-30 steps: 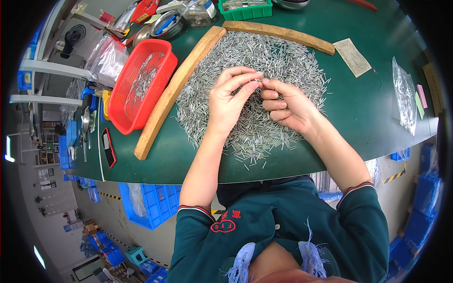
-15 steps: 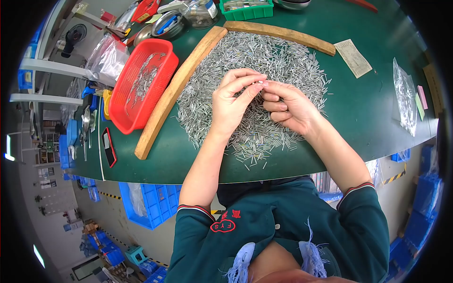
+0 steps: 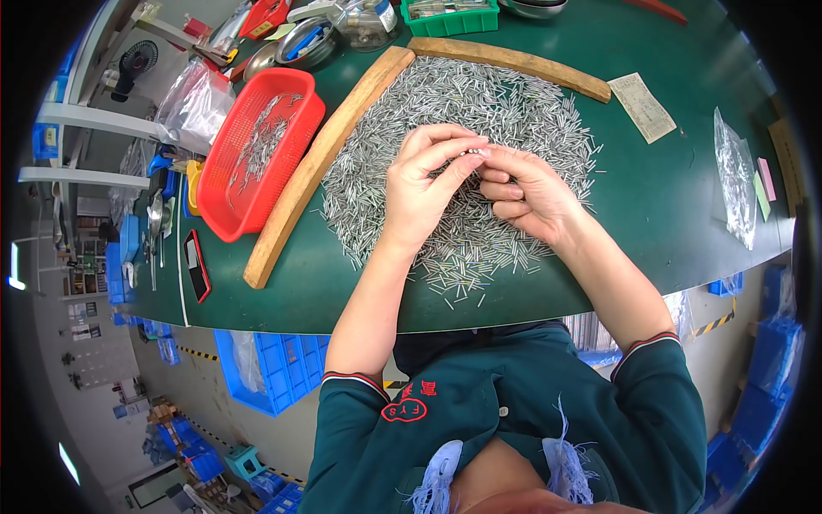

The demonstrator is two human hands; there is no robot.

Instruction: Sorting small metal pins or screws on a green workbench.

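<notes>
A wide heap of small silvery metal pins [image 3: 462,103] is spread on the green table. Above its middle my two hands meet at the fingertips. My left hand [image 3: 425,176] pinches a few of the metal pins between thumb and forefinger, their bright ends just showing. From the other side, the thumb and forefinger of my right hand [image 3: 531,190] close on the same small pins, its other fingers curled inward. How many pins are held is hidden by the fingers.
Two wooden bars [image 3: 330,163] border the heap on its left and far sides. Beyond the left bar stands a red plastic basket [image 3: 224,201] with some pins inside. A phone [image 3: 197,265] lies near the left edge, a paper slip [image 3: 642,107] and a clear bag [image 3: 734,184] at right.
Both hands stay together over the heap. The fingertips have shifted slightly, and more of the bright pin ends show between them now.
</notes>
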